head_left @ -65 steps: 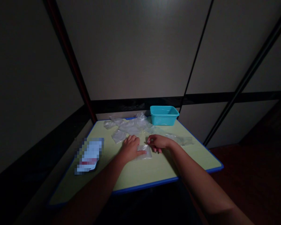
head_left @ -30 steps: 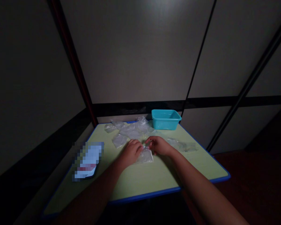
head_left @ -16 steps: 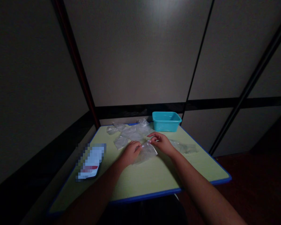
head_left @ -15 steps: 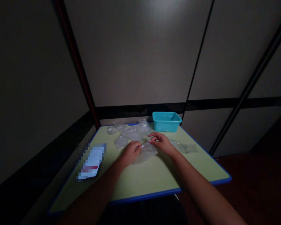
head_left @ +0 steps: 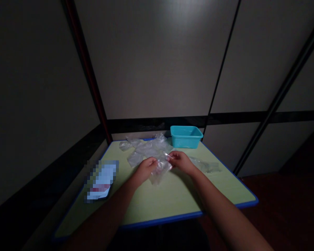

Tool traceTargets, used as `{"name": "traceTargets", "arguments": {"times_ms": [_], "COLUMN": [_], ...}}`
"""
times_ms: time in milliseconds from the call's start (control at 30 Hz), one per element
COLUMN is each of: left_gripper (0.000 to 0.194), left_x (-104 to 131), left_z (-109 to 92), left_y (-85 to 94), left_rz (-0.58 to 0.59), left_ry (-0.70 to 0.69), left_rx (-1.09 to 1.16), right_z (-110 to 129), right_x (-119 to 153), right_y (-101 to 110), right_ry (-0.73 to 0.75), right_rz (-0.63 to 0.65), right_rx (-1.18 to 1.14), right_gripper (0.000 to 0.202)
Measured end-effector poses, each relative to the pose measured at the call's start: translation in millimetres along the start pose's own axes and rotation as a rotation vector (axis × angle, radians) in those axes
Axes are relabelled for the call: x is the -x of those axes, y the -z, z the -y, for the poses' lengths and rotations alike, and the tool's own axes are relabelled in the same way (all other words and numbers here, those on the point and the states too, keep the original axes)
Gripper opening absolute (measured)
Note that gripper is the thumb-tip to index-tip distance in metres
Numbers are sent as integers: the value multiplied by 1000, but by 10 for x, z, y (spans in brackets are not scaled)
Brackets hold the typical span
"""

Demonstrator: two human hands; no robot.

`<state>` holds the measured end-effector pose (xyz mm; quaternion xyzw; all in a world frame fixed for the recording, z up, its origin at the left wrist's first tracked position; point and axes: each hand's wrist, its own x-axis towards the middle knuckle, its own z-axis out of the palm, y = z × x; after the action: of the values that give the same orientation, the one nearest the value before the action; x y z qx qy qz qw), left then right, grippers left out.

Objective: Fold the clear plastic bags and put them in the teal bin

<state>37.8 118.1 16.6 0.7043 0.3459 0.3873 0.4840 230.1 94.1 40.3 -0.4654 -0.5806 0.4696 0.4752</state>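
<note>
A clear plastic bag (head_left: 159, 171) hangs between my two hands over the middle of the table. My left hand (head_left: 147, 168) pinches its left side, thumb on top. On the other side, the fingers of my right hand (head_left: 180, 162) are closed on the bag's upper right edge. Just beyond my hands lies a loose heap of clear plastic bags (head_left: 149, 147). To the right of my right hand, another clear plastic bag (head_left: 205, 165) lies flat, partly hidden behind the wrist.
A turquoise plastic basket (head_left: 186, 139) stands at the table's back right. A lit phone (head_left: 102, 181), its screen blurred, lies at the left edge. The light green table (head_left: 172, 202) has a blue rim and stands against a panelled wall (head_left: 157, 69).
The bag between my hands has been turned and its shape has shifted. My right fingers, spread earlier, have now closed further on its edge. The other things stay where they were.
</note>
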Motion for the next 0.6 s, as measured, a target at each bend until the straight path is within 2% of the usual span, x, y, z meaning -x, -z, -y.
{"name": "traceTargets", "arguments": {"times_ms": [200,333,600], "left_gripper": [50,52,39], "left_x": [73,119,194], "left_z": [-69,-87,-119], "left_y": [54,62,53], "left_rz": [164,201,320], "left_ry": [277,347,455], "left_rx": [353,387,411], "right_z": [44,55,37], "right_x": [8,22,48], "right_y": [42,73,57], "right_ry": [26,18,-39], "right_rz": [2,-14,28], "right_rx": [-17,-4,70], "right_gripper": [47,47,45]}}
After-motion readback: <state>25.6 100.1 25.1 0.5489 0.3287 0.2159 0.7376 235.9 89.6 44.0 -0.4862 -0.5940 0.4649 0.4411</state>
